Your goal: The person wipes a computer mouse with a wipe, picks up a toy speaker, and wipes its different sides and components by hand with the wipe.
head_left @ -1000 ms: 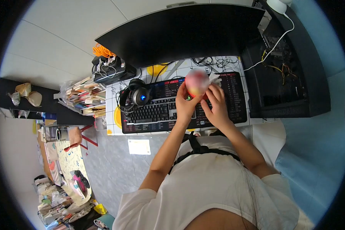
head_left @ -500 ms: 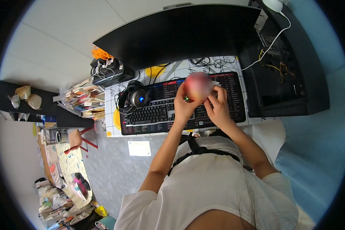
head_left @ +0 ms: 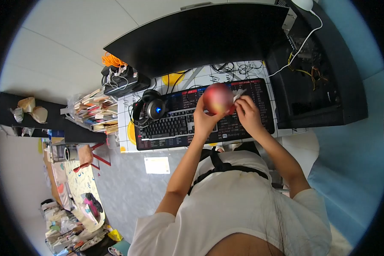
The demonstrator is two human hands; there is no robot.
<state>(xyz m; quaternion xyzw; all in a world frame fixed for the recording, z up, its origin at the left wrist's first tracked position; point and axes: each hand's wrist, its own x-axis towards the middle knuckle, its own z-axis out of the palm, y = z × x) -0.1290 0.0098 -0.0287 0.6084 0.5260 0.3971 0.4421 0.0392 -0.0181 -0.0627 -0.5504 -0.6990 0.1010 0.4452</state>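
A round red object (head_left: 218, 98), partly blurred with a pale yellowish lower part, is held above the keyboard (head_left: 166, 126) and dark desk mat (head_left: 260, 115). My left hand (head_left: 205, 120) wraps round its left and lower side. At its right side, my right hand (head_left: 248, 114) has its fingers bent and pinched on a crumpled white tissue (head_left: 239, 93). The tissue lies against or just beside the red object; the exact contact is too small to tell. Headphones (head_left: 154, 108) with a blue light rest left of the keyboard.
Behind the mat stands a wide black monitor (head_left: 200, 40). An open black computer case (head_left: 315, 89) is at the right. Loose cables (head_left: 248, 68) lie below the monitor. Stacked papers (head_left: 99, 110) and a black box with orange cord (head_left: 114, 59) are at the left.
The red object has turned in my left hand and shows more red. My right hand has drawn slightly right, away from it, and more of the tissue shows.
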